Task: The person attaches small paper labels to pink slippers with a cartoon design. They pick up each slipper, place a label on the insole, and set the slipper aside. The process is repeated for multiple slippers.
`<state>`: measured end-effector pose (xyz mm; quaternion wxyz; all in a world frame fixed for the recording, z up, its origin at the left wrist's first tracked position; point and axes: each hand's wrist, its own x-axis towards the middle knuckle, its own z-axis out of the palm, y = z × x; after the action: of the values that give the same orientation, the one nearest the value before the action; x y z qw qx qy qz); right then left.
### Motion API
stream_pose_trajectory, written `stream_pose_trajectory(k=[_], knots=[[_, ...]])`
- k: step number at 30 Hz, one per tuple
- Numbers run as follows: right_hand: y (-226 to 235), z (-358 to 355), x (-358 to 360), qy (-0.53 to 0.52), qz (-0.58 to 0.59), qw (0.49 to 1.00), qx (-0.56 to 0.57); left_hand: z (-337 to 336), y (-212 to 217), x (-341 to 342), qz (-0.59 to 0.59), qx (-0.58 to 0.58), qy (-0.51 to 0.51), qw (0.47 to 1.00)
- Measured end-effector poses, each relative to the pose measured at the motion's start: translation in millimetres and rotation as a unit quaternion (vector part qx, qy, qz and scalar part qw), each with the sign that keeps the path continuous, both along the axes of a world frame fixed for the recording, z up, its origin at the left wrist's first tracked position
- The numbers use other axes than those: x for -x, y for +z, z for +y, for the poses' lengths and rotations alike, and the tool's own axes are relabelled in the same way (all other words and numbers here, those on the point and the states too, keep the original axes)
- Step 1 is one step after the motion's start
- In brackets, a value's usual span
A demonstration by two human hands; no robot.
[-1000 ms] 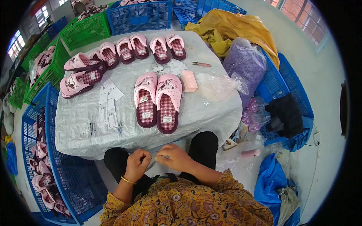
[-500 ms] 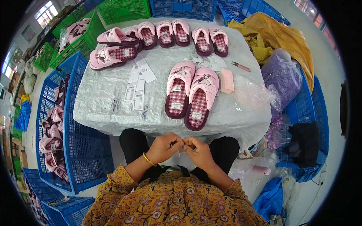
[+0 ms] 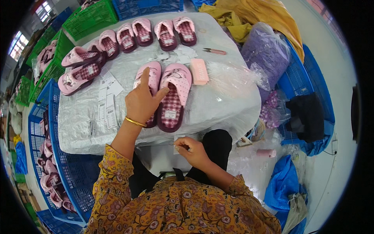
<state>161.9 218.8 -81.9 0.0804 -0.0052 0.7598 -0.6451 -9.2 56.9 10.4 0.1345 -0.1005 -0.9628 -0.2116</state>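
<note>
Two pink slippers with checked insoles lie side by side near the front of the covered table. My left hand (image 3: 142, 100) is over the left slipper (image 3: 155, 67), its index finger stretched out and thumb apart, hiding much of that slipper. The thumb reaches toward the opening of the right slipper (image 3: 174, 102); whether it touches cannot be seen. My right hand (image 3: 191, 151) is at the table's front edge above my lap, fingers pinched on a small white tag (image 3: 177, 148), partly hidden.
More pink slippers (image 3: 126, 38) line the table's far side. Paper labels (image 3: 106, 102), a stack of pink cards (image 3: 199, 71) and thread snips (image 3: 214, 51) lie on the table (image 3: 78, 136). Blue crates (image 3: 78, 171) flank it. A bag of purple material (image 3: 265, 54) stands at right.
My hands, together above my lap before, have parted. The left has reached forward onto the left slipper; the right stays low with the tag. The view has shifted, moving the table leftward in it.
</note>
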Motion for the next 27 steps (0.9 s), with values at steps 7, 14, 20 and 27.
stream_pose_trajectory(k=[7,14,20,27], knots=[[-11.3,6.4,0.3,0.003,0.006,1.0,0.018,-5.0,-28.4,17.9,0.128,-0.135,0.004,0.983],[-23.3,13.1,-3.7,-0.014,0.0,0.999,0.033,-53.4,-13.6,16.1,0.121,-0.093,0.107,0.982],[-33.8,21.3,-4.4,-0.019,-0.026,0.998,0.045,-47.7,14.5,-6.6,0.065,0.007,0.167,0.984],[-31.3,22.7,-1.7,-0.019,-0.017,0.999,0.033,13.6,-4.4,12.9,0.106,0.043,-0.19,0.975]])
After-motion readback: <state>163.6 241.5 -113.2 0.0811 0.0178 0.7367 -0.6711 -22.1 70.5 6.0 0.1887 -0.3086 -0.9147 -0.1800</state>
